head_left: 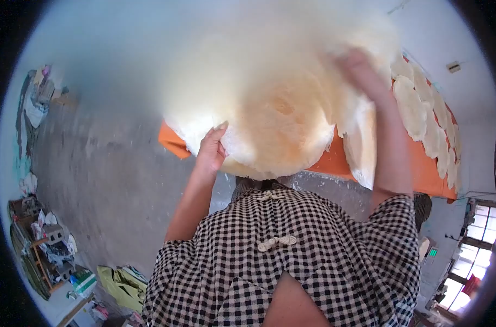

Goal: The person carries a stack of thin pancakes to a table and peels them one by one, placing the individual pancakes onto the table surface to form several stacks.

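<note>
A large, thin, pale round sheet that looks like flatbread (283, 122) hangs before me, browner in its middle. My left hand (212, 150) is closed on the sheet's lower left edge, the thumb on top. Higher up and to the right, my right hand (357, 65) is smeared by motion near the upper right part of the pale sheets; its fingers cannot be made out. Haze blurs the upper part of the view and hides the sheet's far edge. Beside my right forearm, another pale sheet (361, 144) hangs over the orange cloth (335, 158).
More round sheets (410, 109) overlap along the orange-covered surface at the right. Grey floor (117, 163) stretches to the left. Cluttered shelves (46, 240) and a yellow-green bag (122, 286) are at the lower left. A window (471, 256) is at the lower right.
</note>
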Demonstrator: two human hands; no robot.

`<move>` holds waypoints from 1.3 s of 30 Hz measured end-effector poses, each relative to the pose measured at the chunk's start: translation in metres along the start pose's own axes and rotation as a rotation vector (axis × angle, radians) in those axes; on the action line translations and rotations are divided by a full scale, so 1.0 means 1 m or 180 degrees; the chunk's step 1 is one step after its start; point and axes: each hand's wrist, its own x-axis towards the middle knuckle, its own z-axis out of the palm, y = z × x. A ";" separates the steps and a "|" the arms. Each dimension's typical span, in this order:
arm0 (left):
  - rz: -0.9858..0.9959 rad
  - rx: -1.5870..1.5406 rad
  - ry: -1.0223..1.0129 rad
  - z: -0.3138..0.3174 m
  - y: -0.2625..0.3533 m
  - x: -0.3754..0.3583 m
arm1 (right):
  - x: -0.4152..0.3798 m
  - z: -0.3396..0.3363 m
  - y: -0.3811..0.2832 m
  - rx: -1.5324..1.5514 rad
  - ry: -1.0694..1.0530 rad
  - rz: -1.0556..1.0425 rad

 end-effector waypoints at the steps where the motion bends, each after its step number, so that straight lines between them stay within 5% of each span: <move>1: -0.0040 -0.0038 -0.0071 0.000 -0.004 -0.005 | 0.005 0.051 0.018 -0.0550 0.0132 -0.0976; 2: -0.0058 -0.0039 -0.0037 0.003 -0.006 -0.011 | 0.010 0.102 0.035 -0.1139 0.0455 -0.1926; 4: -0.0080 -0.0044 0.0026 0.017 -0.009 -0.023 | -0.001 0.182 0.038 -0.1632 -0.0404 -0.1317; 5: -0.0095 0.0020 0.0075 0.021 -0.012 -0.026 | -0.011 0.205 0.045 -0.1475 -0.0544 -0.1557; 6: -0.0113 0.0079 0.0126 0.025 -0.014 -0.027 | -0.017 0.232 0.059 -0.1107 0.0244 -0.2045; 9: -0.0127 0.0302 0.0270 0.029 -0.015 -0.030 | -0.023 0.240 0.062 -0.0687 0.0719 -0.2203; 27: -0.0298 -0.0213 0.0041 0.035 -0.014 -0.027 | -0.045 0.247 0.062 -0.1464 0.0695 -0.1720; 29: -0.0341 0.0025 0.0007 0.028 -0.013 -0.031 | -0.024 0.239 0.087 -0.0713 0.0693 -0.1568; 31: 0.0079 0.0710 0.0259 0.019 -0.015 -0.045 | 0.013 0.163 0.075 -0.0232 -0.0757 -0.0819; 32: 0.0287 0.1058 0.0382 0.015 -0.016 -0.053 | 0.016 0.129 0.057 0.0470 -0.0314 -0.0313; 33: 0.0396 0.1125 0.0555 0.008 -0.021 -0.058 | 0.024 0.099 0.054 0.0348 0.0029 -0.0590; 36: 0.0694 0.1195 0.1124 -0.005 -0.040 -0.075 | 0.007 0.044 0.007 -0.0549 0.1200 -0.1763; 39: 0.0482 0.1204 0.1620 -0.004 -0.054 -0.079 | -0.024 0.062 -0.032 -0.1669 0.1517 -0.1764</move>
